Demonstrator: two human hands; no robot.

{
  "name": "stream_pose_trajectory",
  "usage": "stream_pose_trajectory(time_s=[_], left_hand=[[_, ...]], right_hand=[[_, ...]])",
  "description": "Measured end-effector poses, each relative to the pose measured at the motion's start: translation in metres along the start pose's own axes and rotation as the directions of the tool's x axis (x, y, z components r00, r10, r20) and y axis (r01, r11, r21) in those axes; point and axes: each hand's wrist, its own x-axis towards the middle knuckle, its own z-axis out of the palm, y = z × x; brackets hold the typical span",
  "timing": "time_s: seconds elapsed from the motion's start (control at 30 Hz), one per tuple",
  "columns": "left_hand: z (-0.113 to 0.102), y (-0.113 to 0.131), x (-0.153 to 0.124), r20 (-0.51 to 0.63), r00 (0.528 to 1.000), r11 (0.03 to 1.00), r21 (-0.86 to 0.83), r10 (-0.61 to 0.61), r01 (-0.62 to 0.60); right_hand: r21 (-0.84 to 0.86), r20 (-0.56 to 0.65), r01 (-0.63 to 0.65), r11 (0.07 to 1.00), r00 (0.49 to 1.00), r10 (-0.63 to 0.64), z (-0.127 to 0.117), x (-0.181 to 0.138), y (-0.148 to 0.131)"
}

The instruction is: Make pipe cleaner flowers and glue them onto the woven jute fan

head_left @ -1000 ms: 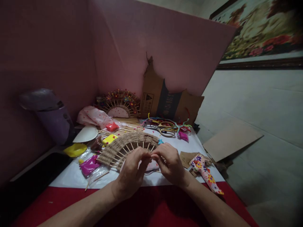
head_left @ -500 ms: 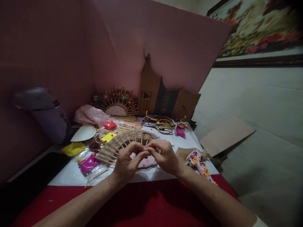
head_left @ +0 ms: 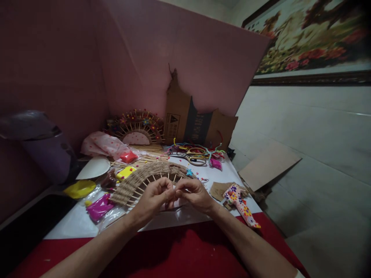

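My left hand (head_left: 155, 197) and my right hand (head_left: 193, 195) meet at the fingertips, pinched together over the near side of a fan-shaped piece. Whatever lies between the fingers is too small or hidden to make out. The woven twine fan (head_left: 139, 177) has thin sticks spreading like ribs and lies on white paper. Its lower middle is covered by my hands. A light blue star-shaped flower (head_left: 189, 172) sits at the fan's right end. To the right lies a hot glue gun with flower-patterned covering (head_left: 240, 202), near a scrap of brown cardboard (head_left: 218, 190).
Scissors (head_left: 191, 156) and coloured pipe cleaners (head_left: 213, 152) lie behind the fan. Packets of yellow clay (head_left: 126, 172) and magenta clay (head_left: 100, 207) are on the left. A decorated fan (head_left: 137, 129) and torn cardboard (head_left: 179, 112) stand against the pink panel. A purple bottle (head_left: 48, 150) stands far left.
The view has turned slightly right, so things sit further left. My fingertips stay together, with the left fingers shifted a little in their pinch.
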Motion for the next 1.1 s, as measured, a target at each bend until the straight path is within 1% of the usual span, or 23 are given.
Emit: stream_pose_trajectory(time_s=[0.1,0.23,0.33,0.47,0.57,0.67,0.73,0.8,0.87,0.93,0.97,1.0,1.03,1.07,1.1], left_hand=[[-0.001,-0.002,0.002,-0.01,1.0,0.998,-0.051,-0.023,0.023],[-0.003,-0.005,0.001,-0.018,0.996,0.992,-0.097,-0.087,0.085],[-0.001,-0.006,0.001,-0.034,0.993,0.99,-0.084,-0.113,0.109],[0.001,-0.006,0.003,-0.079,0.994,0.997,-0.014,-0.08,0.079],[-0.001,-0.01,0.005,-0.086,0.995,0.997,0.066,-0.041,0.047],[-0.006,-0.016,0.005,-0.083,0.997,0.974,0.226,-0.003,0.022],[-0.009,-0.018,0.005,-0.08,0.996,0.937,0.349,0.026,0.003],[-0.01,-0.018,0.003,-0.048,0.997,0.894,0.447,0.057,-0.029],[-0.008,-0.015,0.002,-0.004,0.997,0.881,0.468,0.077,-0.066],[-0.005,-0.011,0.001,0.024,0.998,0.92,0.385,0.065,-0.07],[-0.003,-0.008,0.0,0.032,0.998,0.949,0.312,0.047,-0.055],[-0.002,-0.006,0.0,0.028,0.999,0.972,0.231,0.028,-0.034],[-0.001,-0.004,0.001,0.013,1.0,0.987,0.162,0.016,-0.018],[0.0,-0.002,0.001,-0.012,1.0,0.994,0.109,0.007,-0.006],[0.0,-0.001,0.002,-0.044,0.999,0.997,0.076,-0.002,0.005]], right_hand=[[-0.044,-0.013,-0.025,0.999,1.0,0.025,0.001,-0.002,-0.004],[-0.093,-0.024,-0.03,0.995,0.999,0.028,0.002,-0.002,-0.009],[-0.141,-0.027,-0.02,0.99,1.0,0.017,0.003,-0.002,-0.009],[-0.243,-0.039,0.004,0.97,0.999,-0.014,0.002,-0.002,-0.007],[-0.35,-0.087,0.022,0.937,0.995,-0.056,0.002,-0.003,-0.007],[-0.438,-0.117,0.065,0.896,0.985,-0.128,0.001,-0.003,-0.007],[-0.481,-0.091,0.128,0.867,0.977,-0.195,0.0,-0.004,-0.008],[-0.507,-0.048,0.188,0.841,0.968,-0.245,0.001,-0.004,-0.008],[-0.499,-0.013,0.225,0.837,0.964,-0.267,0.001,-0.005,-0.009],[-0.432,-0.005,0.241,0.869,0.963,-0.27,0.001,-0.004,-0.009],[-0.377,-0.02,0.237,0.895,0.964,-0.264,0.0,-0.004,-0.009],[-0.31,-0.064,0.222,0.924,0.965,-0.253,-0.002,-0.004,-0.009],[-0.241,-0.147,0.198,0.95,0.96,-0.237,-0.005,-0.003,-0.009],[-0.178,-0.268,0.172,0.969,0.939,-0.216,-0.009,-0.002,-0.01],[-0.124,-0.416,0.152,0.981,0.889,-0.191,-0.014,0.0,-0.011]])
